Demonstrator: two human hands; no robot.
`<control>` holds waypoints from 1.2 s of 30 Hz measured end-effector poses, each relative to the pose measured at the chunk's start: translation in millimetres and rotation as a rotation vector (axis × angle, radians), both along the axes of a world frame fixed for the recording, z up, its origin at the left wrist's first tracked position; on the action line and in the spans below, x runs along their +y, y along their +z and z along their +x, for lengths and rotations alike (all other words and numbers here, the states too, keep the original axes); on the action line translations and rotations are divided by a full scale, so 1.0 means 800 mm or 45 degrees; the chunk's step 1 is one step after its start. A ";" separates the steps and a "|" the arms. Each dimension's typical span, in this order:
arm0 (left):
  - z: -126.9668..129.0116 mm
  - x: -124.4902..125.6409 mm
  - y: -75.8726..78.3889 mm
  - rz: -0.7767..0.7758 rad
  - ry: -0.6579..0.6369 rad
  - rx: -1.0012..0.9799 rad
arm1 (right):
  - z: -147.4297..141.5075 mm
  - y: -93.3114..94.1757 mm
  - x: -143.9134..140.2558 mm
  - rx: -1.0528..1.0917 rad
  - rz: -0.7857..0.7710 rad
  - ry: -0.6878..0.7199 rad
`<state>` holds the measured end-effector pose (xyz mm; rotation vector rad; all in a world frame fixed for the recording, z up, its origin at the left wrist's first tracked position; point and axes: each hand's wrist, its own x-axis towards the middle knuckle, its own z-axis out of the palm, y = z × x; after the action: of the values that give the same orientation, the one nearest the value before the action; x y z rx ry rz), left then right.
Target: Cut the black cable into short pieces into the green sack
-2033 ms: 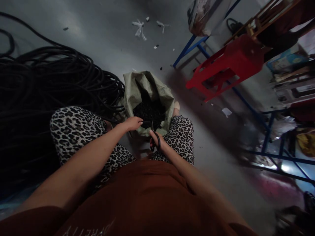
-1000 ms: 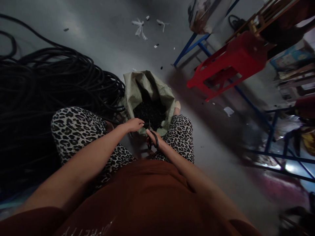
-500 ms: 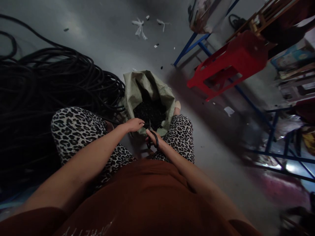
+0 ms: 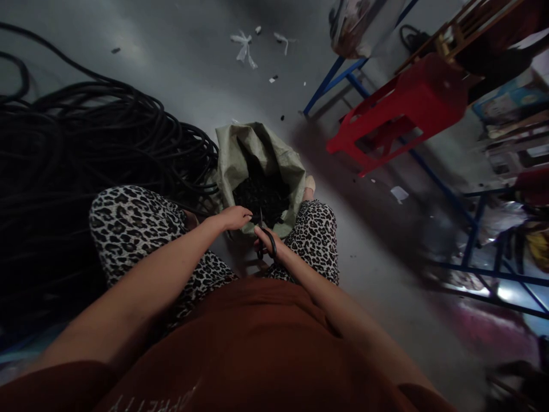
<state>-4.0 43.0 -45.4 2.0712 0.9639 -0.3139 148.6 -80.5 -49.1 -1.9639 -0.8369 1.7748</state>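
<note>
Looking down from a head-worn camera, the view is showing a seated person in leopard-print trousers working over a woven sack that is standing open on the floor between the knees. The right hand is gripping a pair of black-handled scissors, fingers closed through the loops, the blades pointing toward the sack's mouth. The left hand is resting at the sack's near rim with fingers curled; whether it is pinching a piece of tubing cannot be told in the dim light. Inside the sack, short black cut pieces are lying in a heap. A large tangle of black hose is sprawling on the floor to the left, just beside the sack. A red plastic stool is standing well apart to the right. The left fingertips are sitting very close to the blades, so a careless snip could nick them; the soft sack could also slump and spill pieces.
</note>
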 end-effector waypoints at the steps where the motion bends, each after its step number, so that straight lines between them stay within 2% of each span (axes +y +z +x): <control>1: 0.000 0.000 -0.001 -0.006 -0.004 0.000 | 0.000 0.000 0.000 -0.001 0.001 0.006; 9: 0.003 -0.003 0.006 0.003 -0.050 0.065 | -0.001 0.001 -0.001 -0.021 0.004 0.026; 19: 0.002 -0.002 0.005 -0.029 -0.024 -0.003 | -0.007 0.022 0.003 -0.059 0.094 -0.031; 26: -0.010 0.003 0.013 0.056 0.042 0.049 | -0.003 0.021 0.006 -0.065 0.087 -0.156; 32: -0.011 0.004 0.015 0.048 0.012 0.062 | -0.002 0.021 0.006 -0.125 0.054 -0.175; 36: -0.008 0.004 0.012 0.037 0.052 0.094 | -0.003 0.020 0.005 -0.151 0.028 -0.176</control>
<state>-10.1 46.1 -35.9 2.0754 1.0592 -0.3587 146.1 -76.8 -32.9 -2.0757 -0.7344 1.5788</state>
